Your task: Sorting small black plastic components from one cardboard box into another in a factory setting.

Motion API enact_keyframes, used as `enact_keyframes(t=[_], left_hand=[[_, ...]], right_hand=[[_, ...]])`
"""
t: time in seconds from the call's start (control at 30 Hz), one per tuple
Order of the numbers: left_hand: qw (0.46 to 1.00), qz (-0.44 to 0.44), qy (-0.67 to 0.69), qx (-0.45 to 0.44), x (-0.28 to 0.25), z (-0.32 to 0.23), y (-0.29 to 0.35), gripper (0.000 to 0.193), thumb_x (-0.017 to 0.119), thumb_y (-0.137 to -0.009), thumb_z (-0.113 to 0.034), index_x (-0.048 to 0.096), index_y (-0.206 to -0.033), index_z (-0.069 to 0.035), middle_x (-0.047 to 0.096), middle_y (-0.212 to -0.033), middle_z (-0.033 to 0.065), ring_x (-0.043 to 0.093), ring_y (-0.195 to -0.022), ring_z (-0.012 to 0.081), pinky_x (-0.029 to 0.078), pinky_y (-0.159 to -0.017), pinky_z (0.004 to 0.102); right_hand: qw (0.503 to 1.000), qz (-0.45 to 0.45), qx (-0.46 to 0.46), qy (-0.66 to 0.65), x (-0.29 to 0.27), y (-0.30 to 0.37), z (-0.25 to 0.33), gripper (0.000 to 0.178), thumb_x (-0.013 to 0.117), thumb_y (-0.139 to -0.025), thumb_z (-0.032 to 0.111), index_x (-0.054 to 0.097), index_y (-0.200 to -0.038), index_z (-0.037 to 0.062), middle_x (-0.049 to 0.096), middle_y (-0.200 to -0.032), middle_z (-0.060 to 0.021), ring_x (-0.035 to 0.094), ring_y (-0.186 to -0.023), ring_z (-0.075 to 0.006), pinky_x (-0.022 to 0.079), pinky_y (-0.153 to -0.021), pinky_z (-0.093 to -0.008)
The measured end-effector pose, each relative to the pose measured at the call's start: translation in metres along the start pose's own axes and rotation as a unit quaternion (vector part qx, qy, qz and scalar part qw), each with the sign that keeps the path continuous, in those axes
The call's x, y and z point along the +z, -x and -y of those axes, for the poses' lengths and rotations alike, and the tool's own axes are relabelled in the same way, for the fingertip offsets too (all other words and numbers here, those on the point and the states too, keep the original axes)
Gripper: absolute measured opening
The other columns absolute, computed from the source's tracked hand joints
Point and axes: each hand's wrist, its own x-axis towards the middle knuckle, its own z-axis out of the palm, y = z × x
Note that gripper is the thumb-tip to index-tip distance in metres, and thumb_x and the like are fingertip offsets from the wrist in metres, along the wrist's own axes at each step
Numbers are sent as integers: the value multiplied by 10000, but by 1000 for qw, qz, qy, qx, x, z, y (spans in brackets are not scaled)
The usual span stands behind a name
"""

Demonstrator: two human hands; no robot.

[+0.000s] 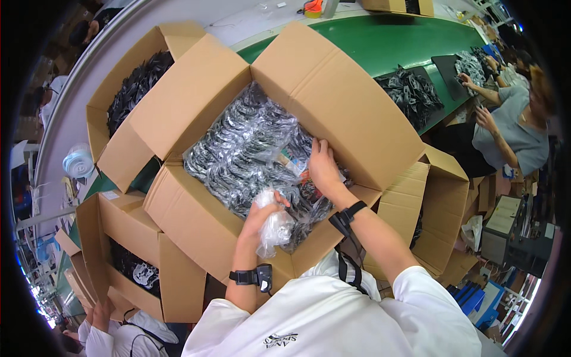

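Note:
In front of me stands a large open cardboard box (196,205), its flaps folded out. Rows of dark items in clear plastic bags (238,149) fill it. My left hand (262,217) is closed round a crumpled bundle of clear plastic (275,229) above the box's near side. My right hand (324,169) reaches in at the right inner wall, fingers bent down among the bags; what they touch is hidden. Beside it lies a bagged piece with coloured print (291,160). Both wrists wear black straps with small devices.
Another box (98,119) with black pieces stands at left, a further one (128,208) at lower left, and one (440,202) at right. Beyond runs a green conveyor belt (357,44) bearing a black pile (410,92). A co-worker (517,125) works at right; another person (119,333) is at lower left.

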Motion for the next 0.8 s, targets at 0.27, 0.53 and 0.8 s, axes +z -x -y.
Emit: enact_keyframes(t=[0.27, 0.53, 0.8], left_hand=[[997, -79, 2, 2, -8, 6, 3, 177, 624, -801, -8, 579, -949, -94, 659, -908, 58, 612, -782, 136, 484, -675, 276], [995, -62, -71, 15, 22, -19, -7, 304, 694, -838, -88, 622, -1132, -56, 668, -1016, 59, 612, -911, 121, 467, -750, 260], [954, 296, -23, 40, 133, 0, -25, 906, 814, -781, -239, 306, -1492, 0, 522, -1344, 95, 501, -1233, 177, 381, -1057, 334]], right_hand=[[976, -12, 29, -217, -30, -1, -2, 138, 592, -857, -12, 577, -994, -15, 594, -985, -213, 620, -918, -405, 498, -809, -479], [825, -63, 144, -542, -121, 67, -9, 89, 628, -897, -9, 634, -976, -48, 639, -882, -72, 624, -799, -134, 499, -732, -272], [829, -105, 124, -535, -215, 151, -7, 118, 603, -864, -99, 633, -970, -55, 605, -962, -76, 599, -876, -144, 474, -800, -253]])
